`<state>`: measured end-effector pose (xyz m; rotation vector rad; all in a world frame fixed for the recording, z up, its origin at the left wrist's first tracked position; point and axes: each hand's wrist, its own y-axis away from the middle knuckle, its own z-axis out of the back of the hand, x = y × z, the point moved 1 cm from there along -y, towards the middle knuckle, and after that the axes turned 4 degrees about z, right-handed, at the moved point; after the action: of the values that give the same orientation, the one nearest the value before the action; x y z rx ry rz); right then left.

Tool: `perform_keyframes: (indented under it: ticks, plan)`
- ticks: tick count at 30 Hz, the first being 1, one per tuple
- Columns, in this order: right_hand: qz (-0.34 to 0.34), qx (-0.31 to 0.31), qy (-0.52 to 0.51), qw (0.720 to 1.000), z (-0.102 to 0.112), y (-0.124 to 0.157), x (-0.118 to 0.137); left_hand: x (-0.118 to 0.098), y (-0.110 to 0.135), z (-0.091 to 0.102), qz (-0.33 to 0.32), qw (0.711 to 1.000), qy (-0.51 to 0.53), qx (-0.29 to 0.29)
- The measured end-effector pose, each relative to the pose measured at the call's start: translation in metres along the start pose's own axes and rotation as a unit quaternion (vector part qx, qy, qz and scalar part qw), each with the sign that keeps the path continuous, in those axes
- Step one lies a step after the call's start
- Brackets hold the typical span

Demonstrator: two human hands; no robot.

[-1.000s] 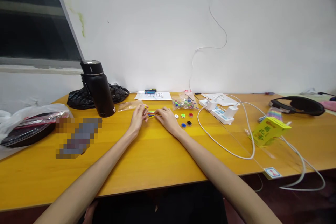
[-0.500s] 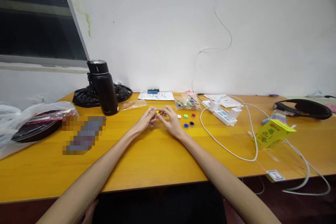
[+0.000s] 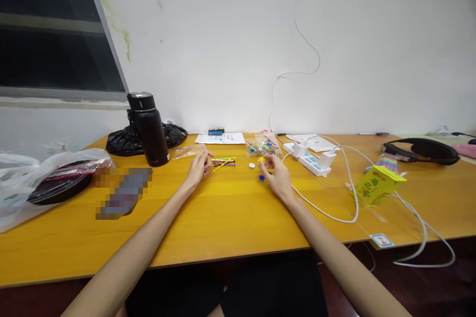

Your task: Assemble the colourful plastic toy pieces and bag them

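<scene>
Several thin coloured sticks (image 3: 223, 162) lie in a loose bundle on the yellow wooden table (image 3: 223, 218). My left hand (image 3: 198, 167) rests just left of them, fingers loosely curled, holding nothing that I can see. My right hand (image 3: 275, 173) is to the right of the sticks, over the small round coloured discs (image 3: 261, 177), with fingertips pinched on a small yellow piece (image 3: 262, 159). A white disc (image 3: 252, 165) lies between the sticks and my right hand. A clear bag of small coloured parts (image 3: 261, 146) lies just behind.
A black flask (image 3: 148, 129) and a black bag (image 3: 128, 139) stand at the back left. A white plastic bag (image 3: 44, 178) lies far left. A power strip (image 3: 310, 159) with white cables, a yellow carton (image 3: 375, 185), black headphones (image 3: 422, 150) and papers (image 3: 221, 137) are to the right and behind.
My hands were together over the sticks. They have parted: the right hand moved right to the coloured discs with a yellow piece, and the sticks lie uncovered on the table.
</scene>
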<state>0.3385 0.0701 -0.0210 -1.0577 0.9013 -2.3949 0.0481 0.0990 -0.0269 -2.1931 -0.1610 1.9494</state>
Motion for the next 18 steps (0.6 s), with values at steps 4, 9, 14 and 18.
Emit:
perform_keyframes:
  ticks: [4,9,14,18]
  plan:
    - [-0.055,-0.033,0.126,0.990,0.032,0.008,-0.041,-0.001,0.001,-0.001,0.008,1.000,0.011,0.000]
    - [-0.072,0.041,0.211,0.974,0.034,0.014,-0.056,0.000,0.001,-0.001,0.014,1.000,0.012,-0.011]
    - [-0.061,0.086,0.243,0.964,0.027,0.014,-0.057,0.000,0.001,0.000,0.015,1.000,0.007,-0.015]
    - [-0.064,0.084,0.233,0.967,0.027,0.014,-0.058,0.001,0.000,0.001,0.018,1.000,-0.008,-0.014]
